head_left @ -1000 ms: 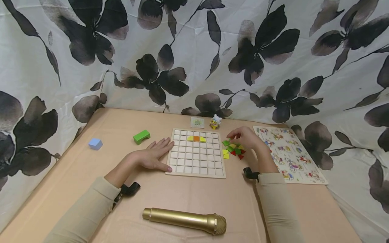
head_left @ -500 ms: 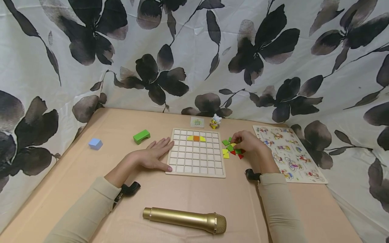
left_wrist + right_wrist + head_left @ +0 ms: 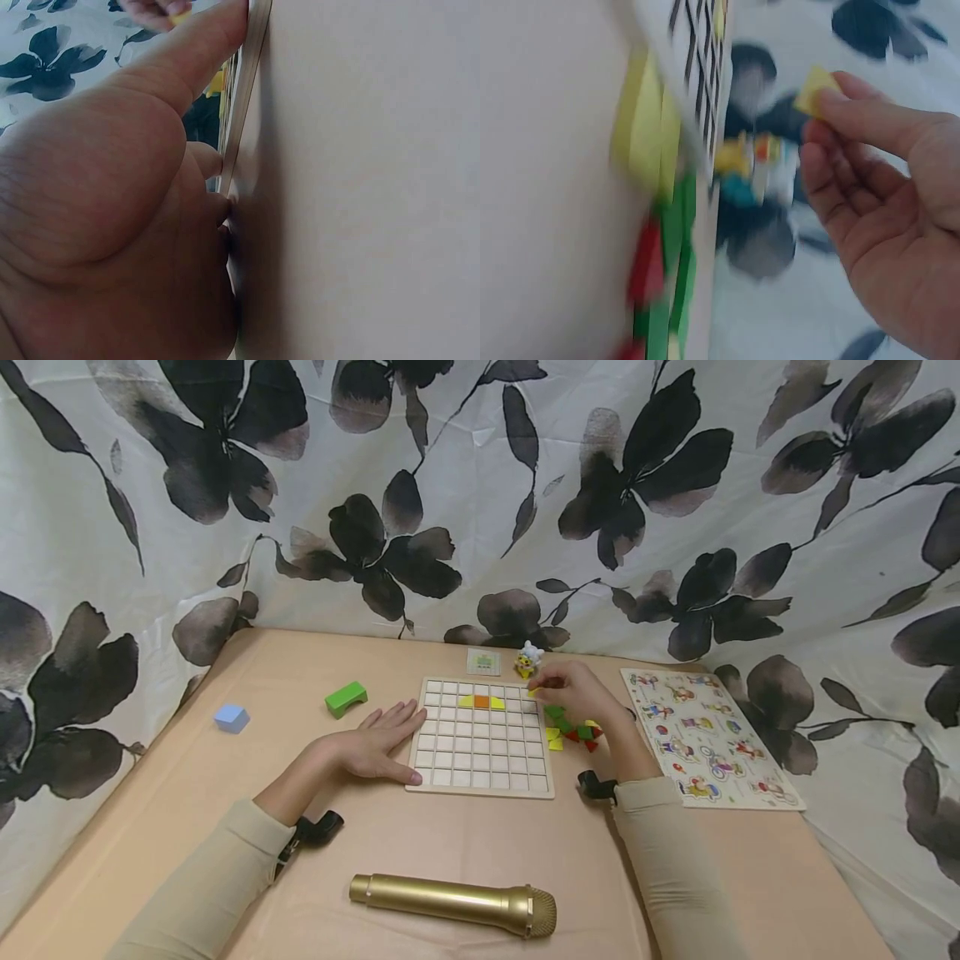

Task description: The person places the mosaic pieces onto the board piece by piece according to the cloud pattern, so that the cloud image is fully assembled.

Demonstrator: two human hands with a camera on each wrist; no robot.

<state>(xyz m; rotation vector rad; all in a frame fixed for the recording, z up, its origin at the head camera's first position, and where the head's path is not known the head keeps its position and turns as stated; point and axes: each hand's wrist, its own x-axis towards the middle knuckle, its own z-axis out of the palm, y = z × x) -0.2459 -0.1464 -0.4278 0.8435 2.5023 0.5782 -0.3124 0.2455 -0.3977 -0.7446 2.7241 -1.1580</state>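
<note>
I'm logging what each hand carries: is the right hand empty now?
No, in the right wrist view the right hand pinches a yellow piece.

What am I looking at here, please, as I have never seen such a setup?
There is no machine: a person works with a bare left hand and right hand. The wide picture is taken from the person's head, the close ones from each wrist. The left hand touches the edge of a grid board; the right hand pinches a small yellow piece. On the table there are also loose green, red and yellow pieces, a gold microphone, a green block, a blue block, a card, a toy figure and a picture board.
</note>
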